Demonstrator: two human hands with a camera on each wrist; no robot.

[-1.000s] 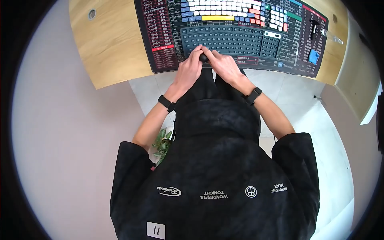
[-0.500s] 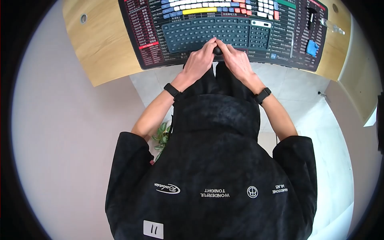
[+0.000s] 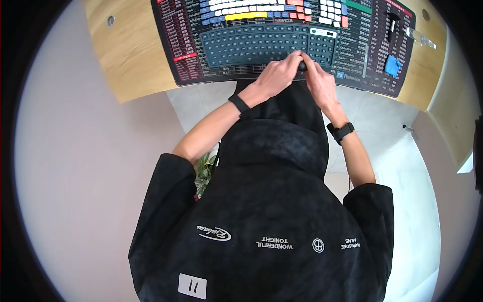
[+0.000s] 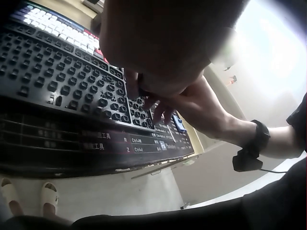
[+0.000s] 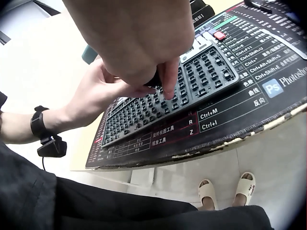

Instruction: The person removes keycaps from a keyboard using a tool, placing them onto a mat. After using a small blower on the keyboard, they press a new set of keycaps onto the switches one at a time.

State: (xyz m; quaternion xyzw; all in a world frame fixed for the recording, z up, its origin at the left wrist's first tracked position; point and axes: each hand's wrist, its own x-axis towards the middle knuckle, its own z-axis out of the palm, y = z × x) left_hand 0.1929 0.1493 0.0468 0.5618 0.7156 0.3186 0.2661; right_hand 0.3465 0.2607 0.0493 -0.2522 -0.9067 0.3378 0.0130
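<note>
A dark keyboard [image 3: 251, 46] with its keycaps off lies on the printed desk mat [image 3: 186, 78]. Over its lower right part, by the number pad, my two hands meet. Between them sits a small black rounded object [image 3: 302, 66], mostly covered by fingers; its kind cannot be told. My left hand [image 3: 278, 75] grips it from the left with bent fingers. From the other side my right hand [image 3: 321, 84] holds it, fingertips close over the bare switches. In the right wrist view a dark bit of the object [image 5: 154, 79] shows beneath the right hand [image 5: 139, 38].
Behind the keyboard lie rows of white, blue, orange and yellow keycaps [image 3: 246, 15]. To the right are a blue cloth [image 3: 393, 66], a black-handled tool [image 3: 392, 25], a clear item [image 3: 420, 38] and a thin grey strip [image 3: 366, 60]. The desk's front edge [image 3: 143, 98] runs close to my body.
Both hands, with the black object between them, have moved right along the keyboard's lower side, from its left-middle keys toward the number pad. The keyboard stays on the mat.
</note>
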